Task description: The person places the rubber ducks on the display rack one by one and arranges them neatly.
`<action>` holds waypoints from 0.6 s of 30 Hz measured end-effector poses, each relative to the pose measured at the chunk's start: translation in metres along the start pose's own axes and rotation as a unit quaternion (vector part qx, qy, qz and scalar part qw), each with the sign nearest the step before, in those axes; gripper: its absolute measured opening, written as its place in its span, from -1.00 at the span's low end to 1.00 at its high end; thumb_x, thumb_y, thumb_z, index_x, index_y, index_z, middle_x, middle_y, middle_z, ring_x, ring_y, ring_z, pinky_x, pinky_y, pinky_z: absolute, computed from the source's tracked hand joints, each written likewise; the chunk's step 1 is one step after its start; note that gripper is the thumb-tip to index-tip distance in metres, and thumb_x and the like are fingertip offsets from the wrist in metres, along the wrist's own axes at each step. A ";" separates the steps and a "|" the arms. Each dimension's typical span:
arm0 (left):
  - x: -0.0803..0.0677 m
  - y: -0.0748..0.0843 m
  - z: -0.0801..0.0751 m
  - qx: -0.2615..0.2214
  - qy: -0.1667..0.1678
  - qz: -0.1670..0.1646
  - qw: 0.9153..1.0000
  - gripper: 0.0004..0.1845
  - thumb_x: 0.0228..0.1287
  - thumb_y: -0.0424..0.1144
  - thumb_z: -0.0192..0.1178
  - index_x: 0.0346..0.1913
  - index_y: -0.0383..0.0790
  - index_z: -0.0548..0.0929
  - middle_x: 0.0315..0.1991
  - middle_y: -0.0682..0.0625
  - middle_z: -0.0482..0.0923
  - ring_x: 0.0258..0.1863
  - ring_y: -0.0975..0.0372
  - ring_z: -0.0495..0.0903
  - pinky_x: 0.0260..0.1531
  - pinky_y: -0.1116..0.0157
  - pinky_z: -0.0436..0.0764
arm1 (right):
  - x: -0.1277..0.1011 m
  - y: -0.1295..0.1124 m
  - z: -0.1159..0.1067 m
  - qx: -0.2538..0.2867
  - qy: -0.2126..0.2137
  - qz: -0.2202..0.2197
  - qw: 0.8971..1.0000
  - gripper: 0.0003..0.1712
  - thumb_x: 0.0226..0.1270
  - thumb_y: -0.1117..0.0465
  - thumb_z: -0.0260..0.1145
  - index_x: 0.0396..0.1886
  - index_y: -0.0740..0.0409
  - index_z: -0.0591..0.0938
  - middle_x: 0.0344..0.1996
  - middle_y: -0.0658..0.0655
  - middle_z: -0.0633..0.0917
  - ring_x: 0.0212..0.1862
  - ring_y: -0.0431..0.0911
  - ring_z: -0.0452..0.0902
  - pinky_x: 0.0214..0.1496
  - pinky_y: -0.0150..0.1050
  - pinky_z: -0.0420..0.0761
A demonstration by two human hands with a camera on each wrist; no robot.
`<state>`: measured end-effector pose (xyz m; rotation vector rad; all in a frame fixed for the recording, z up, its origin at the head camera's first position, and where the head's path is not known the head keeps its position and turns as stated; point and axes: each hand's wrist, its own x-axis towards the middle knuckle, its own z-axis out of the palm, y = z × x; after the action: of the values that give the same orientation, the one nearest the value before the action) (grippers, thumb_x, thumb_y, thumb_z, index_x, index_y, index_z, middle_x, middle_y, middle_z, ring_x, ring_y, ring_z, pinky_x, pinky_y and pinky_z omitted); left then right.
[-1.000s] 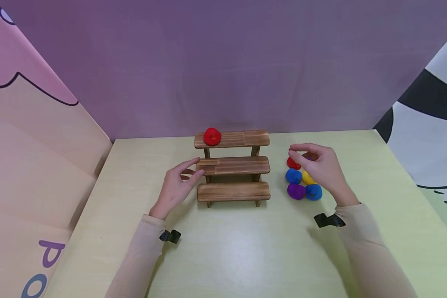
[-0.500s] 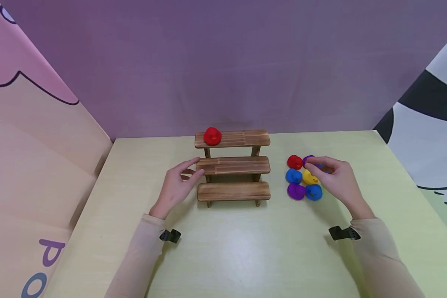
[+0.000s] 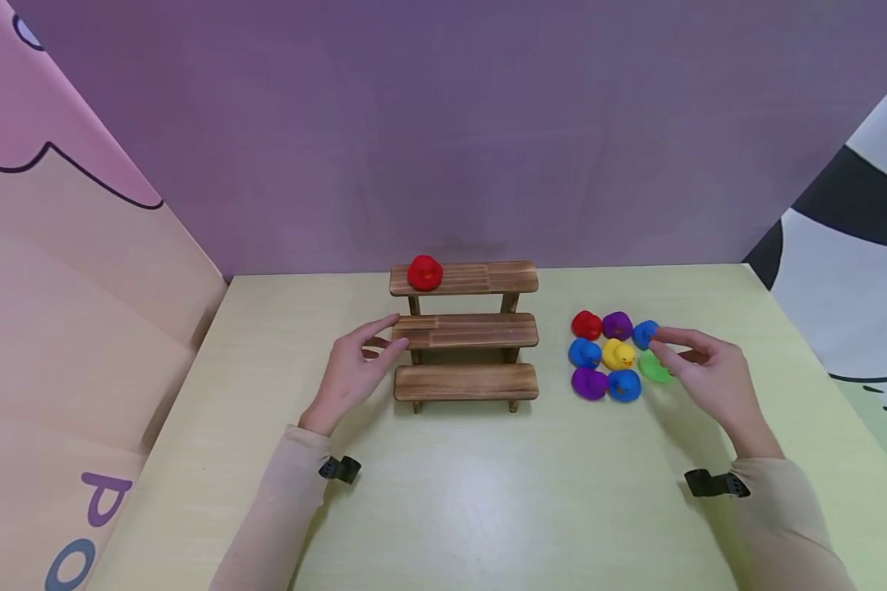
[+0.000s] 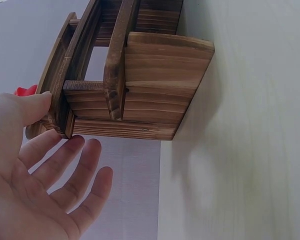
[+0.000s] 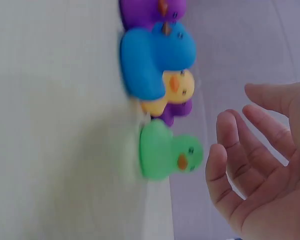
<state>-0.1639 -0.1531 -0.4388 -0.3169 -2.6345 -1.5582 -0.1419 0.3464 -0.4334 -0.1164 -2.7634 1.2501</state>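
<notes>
A three-tier wooden stand (image 3: 466, 382) is at the back middle of the table, with a red rubber duck (image 3: 425, 273) on the left of its top tier. My left hand (image 3: 351, 373) pinches the left end of the middle tier between thumb and fingers; the left wrist view shows the thumb (image 4: 37, 106) against that board. Over the right side of a duck cluster hovers my right hand (image 3: 713, 386), fingers loosely bent, holding nothing. Nearest to it are a green duck (image 3: 652, 368) and a blue duck (image 3: 644, 333). In the right wrist view a gap separates the fingers from the green duck (image 5: 157, 150).
Further ducks stand close together: yellow (image 3: 618, 355), purple (image 3: 617, 325), red (image 3: 586, 325), and several more blue and purple ones. A purple backdrop (image 3: 443, 139) rises behind the table, with printed panels at left (image 3: 96, 287) and right (image 3: 850, 312).
My right hand has moved right and toward me across the duck cluster, uncovering the yellow, purple, blue and green ducks. The left hand stays at the stand; the view has shifted slightly.
</notes>
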 end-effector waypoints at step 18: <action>0.000 0.001 0.000 0.000 0.002 -0.002 1.000 -0.48 0.52 -0.04 0.33 0.47 -0.01 0.61 0.39 0.01 0.64 0.08 0.06 0.72 0.13 0.00 0.72 | -0.003 0.032 -0.010 -0.006 -0.046 0.048 0.998 -0.30 0.58 -0.17 0.31 0.44 0.24 0.56 -0.08 -0.56 0.50 -0.20 -0.50 0.59 -0.21 -0.46 0.61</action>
<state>-0.1635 -0.1530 -0.4381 -0.3080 -2.6346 -1.5580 -0.1371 0.3744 -0.4508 -0.2003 -2.8747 1.2940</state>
